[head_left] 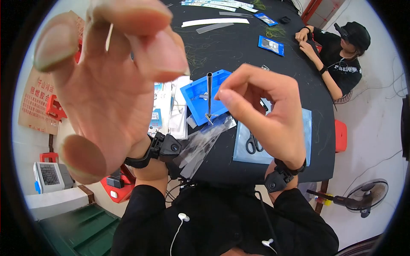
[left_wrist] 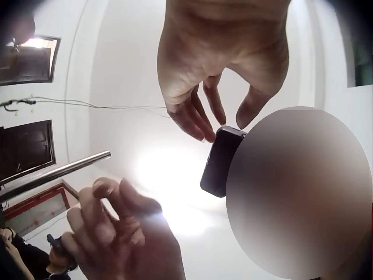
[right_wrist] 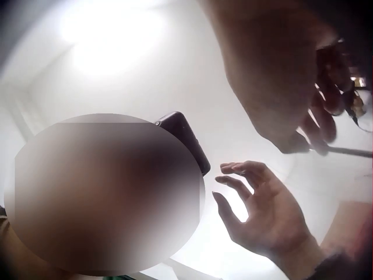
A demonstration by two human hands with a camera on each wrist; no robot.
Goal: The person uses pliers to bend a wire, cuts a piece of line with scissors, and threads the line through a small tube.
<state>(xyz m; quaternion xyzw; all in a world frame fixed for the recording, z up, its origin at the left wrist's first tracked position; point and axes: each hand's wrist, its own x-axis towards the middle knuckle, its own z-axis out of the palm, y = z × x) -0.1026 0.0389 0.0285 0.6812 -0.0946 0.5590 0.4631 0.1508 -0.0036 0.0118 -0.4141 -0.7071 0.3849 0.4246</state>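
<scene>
My left hand [head_left: 111,85] is raised close before the head camera, fingers spread and loosely bent, nothing held. In the left wrist view its fingertips are right by a black rectangular device [left_wrist: 220,166] at the head. My right hand [head_left: 269,111] hovers over the table, its fingers curled and thumb near the index fingertip. A small dark shape shows between its fingers; I cannot tell whether it is held. Beside those fingertips rises an upright metal tube [head_left: 209,91]. Behind the tube lies a blue tray [head_left: 194,96]. Scissors [head_left: 252,147] lie on a light-blue sheet [head_left: 243,153], partly under the right hand.
Clear plastic sleeves [head_left: 200,147] and white printed packets [head_left: 179,115] lie on the black table [head_left: 230,47]. Blue packets [head_left: 271,45] and white strips [head_left: 213,22] are at the back. Another person [head_left: 341,59] sits at the right edge. A fan [head_left: 367,196] stands at lower right.
</scene>
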